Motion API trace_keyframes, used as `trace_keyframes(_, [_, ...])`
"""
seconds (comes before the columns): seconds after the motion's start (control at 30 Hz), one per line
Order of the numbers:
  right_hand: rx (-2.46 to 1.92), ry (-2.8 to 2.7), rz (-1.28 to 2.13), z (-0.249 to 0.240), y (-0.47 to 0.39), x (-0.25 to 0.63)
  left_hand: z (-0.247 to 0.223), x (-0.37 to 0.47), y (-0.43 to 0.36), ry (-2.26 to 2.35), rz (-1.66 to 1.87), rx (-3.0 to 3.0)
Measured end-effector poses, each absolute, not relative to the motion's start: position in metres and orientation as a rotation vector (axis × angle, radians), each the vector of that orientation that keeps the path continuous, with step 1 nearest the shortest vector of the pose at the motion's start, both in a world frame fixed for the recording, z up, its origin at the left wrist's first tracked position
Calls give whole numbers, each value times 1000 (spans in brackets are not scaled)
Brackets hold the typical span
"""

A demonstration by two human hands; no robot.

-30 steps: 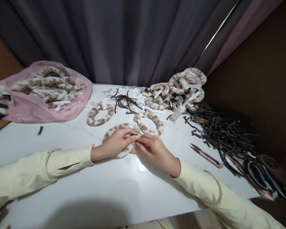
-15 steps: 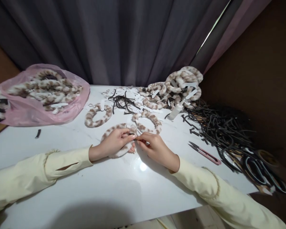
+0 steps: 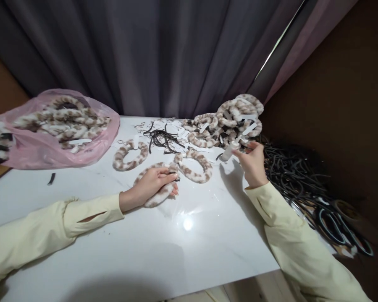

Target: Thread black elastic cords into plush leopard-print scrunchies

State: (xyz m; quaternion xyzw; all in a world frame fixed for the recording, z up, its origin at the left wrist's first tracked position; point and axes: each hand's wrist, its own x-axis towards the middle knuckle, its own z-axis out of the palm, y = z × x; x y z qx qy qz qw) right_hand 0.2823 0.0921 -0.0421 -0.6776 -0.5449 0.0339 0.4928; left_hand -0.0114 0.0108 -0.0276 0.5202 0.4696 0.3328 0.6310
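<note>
My left hand (image 3: 153,184) is closed round a brown-and-white furry ring (image 3: 159,198), with a short black piece showing at the fingertips. My right hand (image 3: 253,162) is at the small translucent bottle (image 3: 228,152), thumb and fingers spread beside its top; whether they touch it is hard to tell. Two more furry rings lie just beyond my left hand, one at the left (image 3: 130,155) and one at the right (image 3: 193,167).
A pink plastic bag (image 3: 108,138) of furry rings sits at the left. Black cords (image 3: 165,138) and small metal rings lie at the back. Further right are a pile of furry rings (image 3: 239,111) and a heap of black tubes (image 3: 290,167). A short black tube (image 3: 51,179) lies far left.
My right hand has left the furry ring in my left hand and moved right and away from me to the bottle, its fingers opened. My right forearm now hides the pink snips.
</note>
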Motion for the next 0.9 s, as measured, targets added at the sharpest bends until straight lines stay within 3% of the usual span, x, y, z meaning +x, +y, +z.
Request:
trace_keyframes(0.1, [-1628,-1182,425,-58,105,282,-24,-11,11,1076,765,1188])
trace_keyframes(0.23, [-1516,-1302,553,-59,104,268,-22,-11,10,1070,760,1147])
trace_keyframes(0.57, [-1258,-1746,965,10,39,231,-28,-12,12,1038,802,1125])
trace_keyframes(0.9, [-1333,-2076,817,12,24,211,-25,-10,14,1042,803,1091])
